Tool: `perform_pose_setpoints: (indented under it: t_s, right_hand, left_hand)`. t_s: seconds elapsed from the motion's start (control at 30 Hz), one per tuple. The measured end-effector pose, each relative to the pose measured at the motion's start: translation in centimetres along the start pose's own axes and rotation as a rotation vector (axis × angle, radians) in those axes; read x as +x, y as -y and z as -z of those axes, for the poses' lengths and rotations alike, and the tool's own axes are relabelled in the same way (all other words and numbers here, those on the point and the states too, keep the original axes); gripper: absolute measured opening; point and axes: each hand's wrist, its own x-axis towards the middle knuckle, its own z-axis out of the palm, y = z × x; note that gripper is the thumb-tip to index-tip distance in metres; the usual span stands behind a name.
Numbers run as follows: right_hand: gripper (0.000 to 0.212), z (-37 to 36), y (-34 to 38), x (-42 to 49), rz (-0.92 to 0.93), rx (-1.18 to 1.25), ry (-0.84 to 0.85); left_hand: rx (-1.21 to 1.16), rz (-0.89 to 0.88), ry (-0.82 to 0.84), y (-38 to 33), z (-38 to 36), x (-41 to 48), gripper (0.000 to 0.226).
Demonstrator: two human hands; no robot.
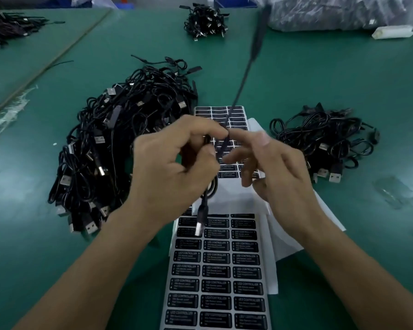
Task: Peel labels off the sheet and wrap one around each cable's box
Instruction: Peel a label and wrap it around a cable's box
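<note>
Big cable heap crowding left, smaller heap right, green table beyond them seemingly open

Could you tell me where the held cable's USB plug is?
Head view: the USB plug hangs on its cable below the left hand, over the near label sheet.

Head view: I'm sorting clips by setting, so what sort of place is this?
Probably a factory labelling bench: heaps of identical black USB cables lie on a green table, sheets of LED CONTROLLER labels lie in front, and the left hand holds one cable.
</note>
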Motion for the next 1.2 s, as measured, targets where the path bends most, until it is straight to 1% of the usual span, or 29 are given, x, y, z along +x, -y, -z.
perform_pose_setpoints:
  t_s: [0.07, 0.17, 0.3, 0.37, 0.43, 0.53, 0.57, 0.63, 0.73, 0.8, 0.83, 0.87, 0.93, 1.0, 1.07, 1.13, 1.2]
  right_hand:
    - [0.032, 0.1, 0.4, 0.2, -0.076, 0.169, -0.012]
    - [0.023, 0.7, 0.7, 0.6, -0.15, 0.297, -0.07]
    - [0.016, 1.4, 0.8, 0.8, -0.243, 0.416, -0.151]
    - [0.018, 1.6, 0.9, 0.9, -0.262, 0.442, -0.168]
    - [0.017, 1.8, 0.9, 1.0, -0.268, 0.419, -0.181]
    - [0.013, 1.8, 0.8, 0.9, -0.256, 0.36, -0.184]
    - [0.011, 1.8, 0.7, 0.9, -0.246, 0.342, -0.182]
    - [0.006, 1.7, 0.6, 0.8, -0.214, 0.274, -0.167]
    - [0.011, 1.4, 0.4, 0.6, -0.13, 0.186, -0.103]
    - [0.015, 1.1, 0.1, 0.5, -0.065, 0.144, -0.047]
    - [0.016, 1.0, 0.0, 0.6, -0.037, 0.136, -0.019]
    - [0.016, 0.8, -0.1, 0.7, -0.012, 0.142, 0.008]
    - [0.014, 0.7, -0.2, 0.7, 0.012, 0.179, 0.054]
    - [0.013, 0.8, -0.4, 0.7, 0.03, 0.207, 0.1]
    - [0.013, 1.0, -0.6, 0.5, 0.045, 0.15, 0.104]
    - [0.018, 1.3, -0.6, 0.5, 0.045, -0.043, 0.045]
    - [0.021, 1.6, -0.6, 0.4, -0.01, -0.283, -0.043]
  left_hand:
    - [-0.073, 0.106, 0.089, -0.1, 0.2, 0.0, 0.024]
    - [-0.191, 0.236, 0.183, 0.1, 0.9, 0.3, 0.031]
    - [-0.325, 0.314, 0.275, 0.2, 1.9, 0.8, 0.031]
    - [-0.377, 0.362, 0.32, 0.3, 2.6, 1.1, 0.025]
    - [-0.408, 0.423, 0.388, 0.7, 3.2, 1.2, 0.02]
    - [-0.321, 0.519, 0.434, 1.5, 3.4, 0.9, 0.026]
    - [-0.252, 0.536, 0.417, 1.7, 3.4, 0.9, 0.026]
    - [-0.091, 0.554, 0.314, 2.2, 3.2, 1.0, 0.022]
    - [0.217, 0.508, 0.136, 2.5, 3.4, 1.2, 0.014]
    - [0.457, 0.406, 0.077, 2.1, 3.4, 1.4, 0.021]
    - [0.525, 0.326, 0.071, 1.8, 3.3, 1.5, 0.023]
    - [0.555, 0.241, 0.099, 1.3, 3.0, 1.5, 0.025]
    - [0.551, 0.11, 0.265, 0.5, 2.3, 1.4, 0.032]
    - [0.501, 0.076, 0.483, -0.2, 1.3, 1.1, 0.041]
    - [0.434, 0.116, 0.616, -0.4, 0.6, 0.7, 0.044]
    - [0.394, 0.163, 0.629, -0.1, 0.1, 0.4, 0.043]
    - [0.394, 0.201, 0.568, 0.4, -0.4, 0.1, 0.039]
